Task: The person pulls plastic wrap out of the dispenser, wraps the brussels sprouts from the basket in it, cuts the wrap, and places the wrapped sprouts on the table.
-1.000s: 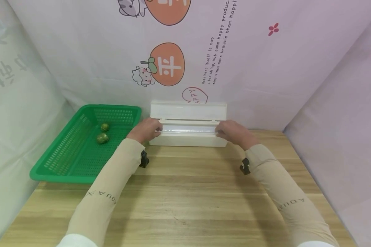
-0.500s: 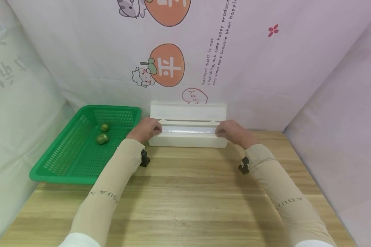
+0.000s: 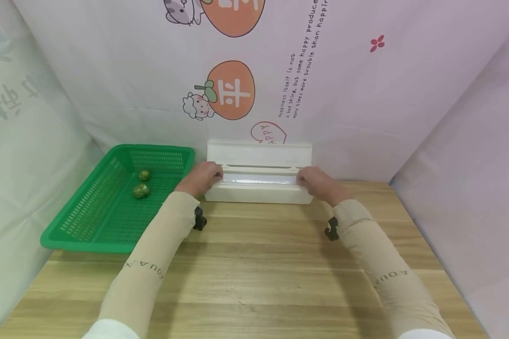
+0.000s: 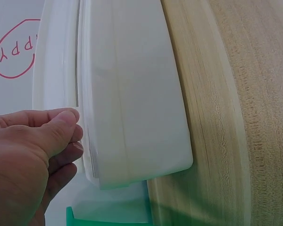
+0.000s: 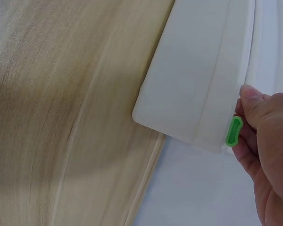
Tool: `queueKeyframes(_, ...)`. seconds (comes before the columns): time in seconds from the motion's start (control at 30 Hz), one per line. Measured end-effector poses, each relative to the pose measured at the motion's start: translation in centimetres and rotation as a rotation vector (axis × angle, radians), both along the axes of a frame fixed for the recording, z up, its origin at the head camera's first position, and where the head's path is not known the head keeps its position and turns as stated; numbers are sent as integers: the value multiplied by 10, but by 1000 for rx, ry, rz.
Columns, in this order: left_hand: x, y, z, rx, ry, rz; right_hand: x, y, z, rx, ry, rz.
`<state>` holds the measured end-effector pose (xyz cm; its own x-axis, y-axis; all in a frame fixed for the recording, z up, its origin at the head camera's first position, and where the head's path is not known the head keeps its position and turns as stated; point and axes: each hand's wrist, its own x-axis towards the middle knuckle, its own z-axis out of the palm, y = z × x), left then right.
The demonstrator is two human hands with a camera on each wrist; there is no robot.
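Level hands and even tension seemed the surest way to keep the clear film [image 3: 258,178] smooth. It lay between your left hand [image 3: 201,178] and right hand [image 3: 321,183], whose fingers curled to the thumbs and seemingly pinched its ends, though its edge was too transparent to confirm. The open white dispenser box [image 3: 258,195] sat beneath both grips, a green tab [image 5: 234,132] beside your right fingertips.

- A wooden table [image 3: 254,254], banded pale and darker, spreads in front of the white box [image 3: 258,194] and to both sides.
- The white box stands near the table's back edge, lid [image 3: 258,153] raised.
- A green slotted basket [image 3: 89,246] rests just left of the white box.
- Small dark marks [image 3: 242,302] dot the table in front of the white box.
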<state>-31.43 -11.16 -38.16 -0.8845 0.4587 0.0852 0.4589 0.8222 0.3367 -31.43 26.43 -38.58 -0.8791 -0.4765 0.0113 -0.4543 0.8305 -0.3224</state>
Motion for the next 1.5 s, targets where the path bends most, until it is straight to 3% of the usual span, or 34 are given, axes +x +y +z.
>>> queueKeyframes(0.1, 1, 1, 0, 9, -4, -1, 1, 0, -3, 1, -11, -21)
queueKeyframes(0.37, -2, 2, -3, 33, -47, 11, -1, 3, -8, -47, 61, -1)
queueKeyframes(0.53, -2, 2, -5, 7, 24, -13, -2, 0, -7, -73, 66, 7)
queueKeyframes(0.77, -4, 4, -8, 33, 64, 16, -4, -5, -2, 64, 95, -95)
queueKeyframes(0.9, -5, 5, -8, 42, 59, 43, -7, -7, 1, 65, 96, -118)
queueKeyframes(1.23, -8, 6, -8, 40, 58, 84, -11, 0, 0, -97, 72, -21)
queueKeyframes(1.33, -7, 6, -7, 48, 66, 86, -12, 1, 0, -86, 104, -3)
queueKeyframes(1.5, -6, 6, -6, 52, 87, 87, -13, 1, 0, 15, 237, 21)
